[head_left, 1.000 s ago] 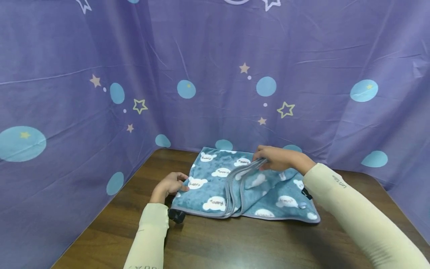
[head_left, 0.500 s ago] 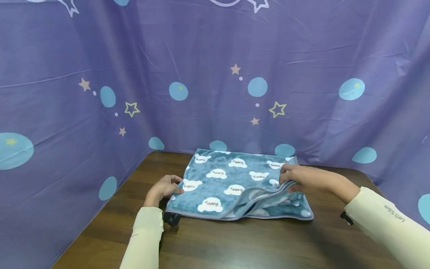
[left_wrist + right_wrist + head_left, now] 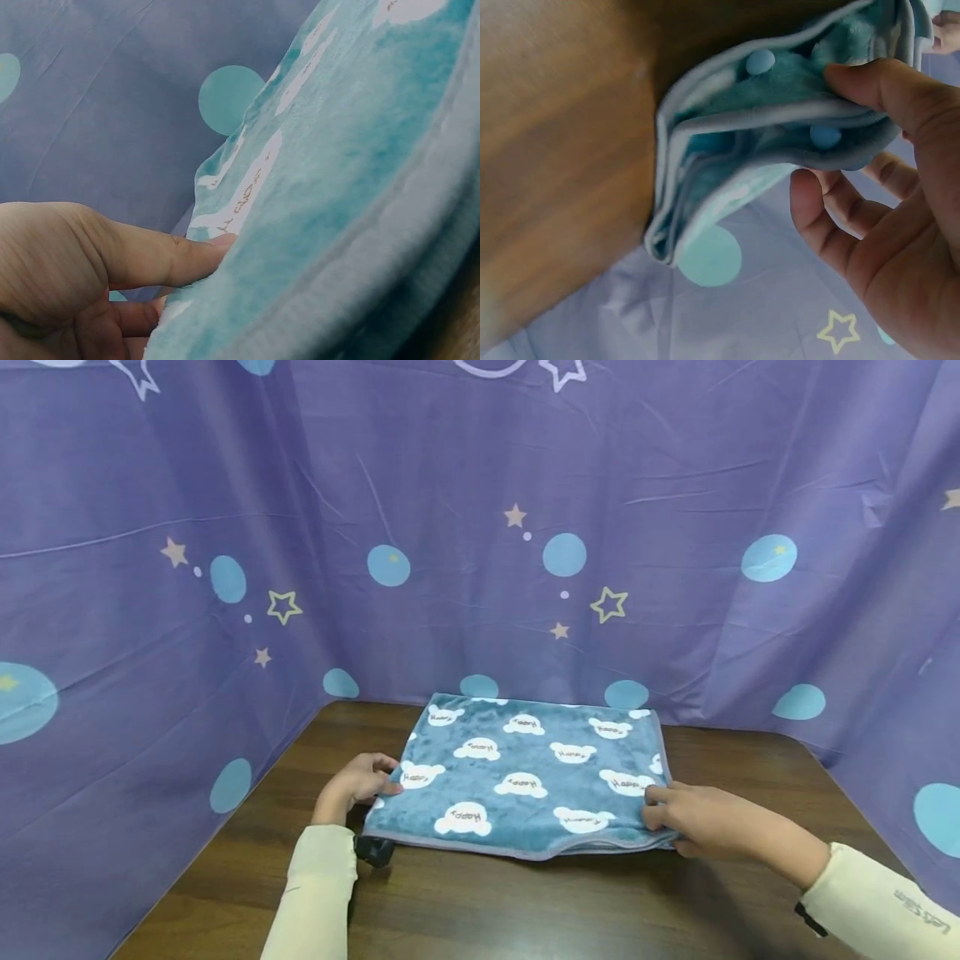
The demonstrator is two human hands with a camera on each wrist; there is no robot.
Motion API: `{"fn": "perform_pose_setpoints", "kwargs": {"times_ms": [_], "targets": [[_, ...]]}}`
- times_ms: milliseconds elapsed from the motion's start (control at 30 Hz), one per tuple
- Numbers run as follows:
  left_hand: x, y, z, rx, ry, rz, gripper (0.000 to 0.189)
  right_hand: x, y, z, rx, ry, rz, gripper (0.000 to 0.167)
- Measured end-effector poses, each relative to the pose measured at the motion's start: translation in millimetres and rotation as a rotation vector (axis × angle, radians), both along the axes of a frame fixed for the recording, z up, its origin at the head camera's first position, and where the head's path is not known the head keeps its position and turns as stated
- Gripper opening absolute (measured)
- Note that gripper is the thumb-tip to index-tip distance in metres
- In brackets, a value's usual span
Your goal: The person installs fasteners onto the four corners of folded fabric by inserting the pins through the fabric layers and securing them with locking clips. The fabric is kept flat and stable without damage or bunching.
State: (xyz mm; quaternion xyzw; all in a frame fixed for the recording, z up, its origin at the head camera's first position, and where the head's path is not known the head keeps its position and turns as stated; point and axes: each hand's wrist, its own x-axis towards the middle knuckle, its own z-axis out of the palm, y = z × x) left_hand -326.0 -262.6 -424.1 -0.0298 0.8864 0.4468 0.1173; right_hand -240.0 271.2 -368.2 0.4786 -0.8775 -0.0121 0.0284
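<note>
A teal plush blanket [image 3: 540, 756] with white bear heads and grey trim lies folded into a rectangle on the table. At its left edge my left hand [image 3: 358, 787] pinches the fabric, thumb on top, other fingers partly hidden beyond the edge in the left wrist view. My right hand [image 3: 708, 820] holds the near right corner, with fingers over the top. In the right wrist view, several grey-edged layers [image 3: 780, 116] of the blanket sit between thumb and fingers, slightly spread apart. Two round pale-blue snaps, one of them a snap [image 3: 761, 61] near the thumb, show on those layers.
The dark wooden table [image 3: 480, 906] extends in front of the blanket and to both sides. A purple curtain [image 3: 465, 602] with stars and blue dots hangs behind and along the left. A small black device [image 3: 373, 850] sits at the left wrist.
My right hand has carried the upper flap rightward and down toward the near right corner, so the top now lies mostly flat. My left hand has stayed at the left edge.
</note>
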Motion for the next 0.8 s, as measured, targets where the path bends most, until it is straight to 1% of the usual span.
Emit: {"fn": "perform_pose_setpoints", "kwargs": {"times_ms": [67,167,267,467,533,633,800], "targets": [[-0.2,-0.2,0.5,0.006,-0.002,-0.003,0.052,3.2,-1,-5.1,0.016,-0.001,-0.023,0.045],[-0.8,-0.6,0.6,0.011,-0.007,-0.009,0.051,5.9,-1,-13.4,0.016,-0.002,-0.036,0.045],[-1.2,-1.1,1.3,0.012,-0.009,-0.008,0.051,5.9,0,-22.5,0.004,0.012,-0.023,0.044],[-3.0,-1.0,1.8,0.0,0.006,-0.009,0.052,2.5,4,-36.5,-0.019,0.108,-0.008,0.044],[-3.9,-0.6,1.7,-0.006,0.009,-0.016,0.052,2.4,5,-39.0,-0.024,0.121,-0.001,0.044],[-4.3,-0.2,1.4,-0.008,0.007,-0.022,0.053,2.7,8,-41.7,-0.036,0.112,0.015,0.045],[-3.7,-0.9,0.2,-0.014,0.002,-0.021,0.052,2.7,13,-43.6,-0.077,0.041,0.016,0.045]]}}
